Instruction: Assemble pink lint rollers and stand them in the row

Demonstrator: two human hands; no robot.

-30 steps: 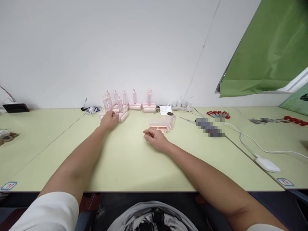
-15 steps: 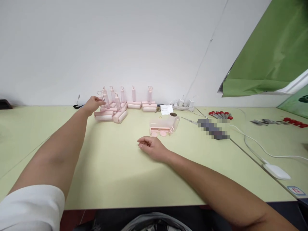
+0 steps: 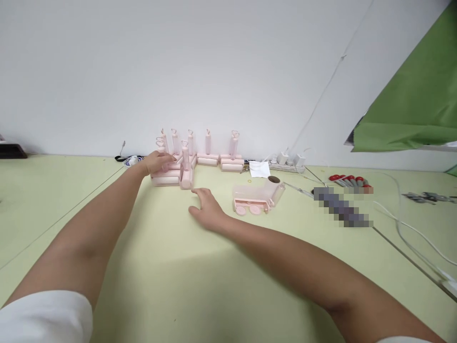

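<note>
Several pink cylindrical cases lie in a cluster at the back left, with slim upright pink bottles [image 3: 208,143] standing on or behind them. My left hand [image 3: 157,163] reaches over the left end of the cluster, its fingers stretched out above a pink case [image 3: 166,181]; contact is unclear. My right hand [image 3: 207,209] is over the table, thumb and fingers apart and empty, just in front of another pink case [image 3: 186,180] that points toward me. To its right lies a pink case with two round discs [image 3: 248,205], beside a clear pink bottle [image 3: 279,193].
A power strip with white chargers [image 3: 283,158] and a white paper [image 3: 260,169] lie by the wall. Red-handled tools [image 3: 352,181], a blurred dark object [image 3: 342,207] and white cables [image 3: 410,226] are on the right.
The view has shifted left. My left hand has moved right over the cases. My right hand has moved left toward them and its fingers have opened. The front case now points more straight toward me.
</note>
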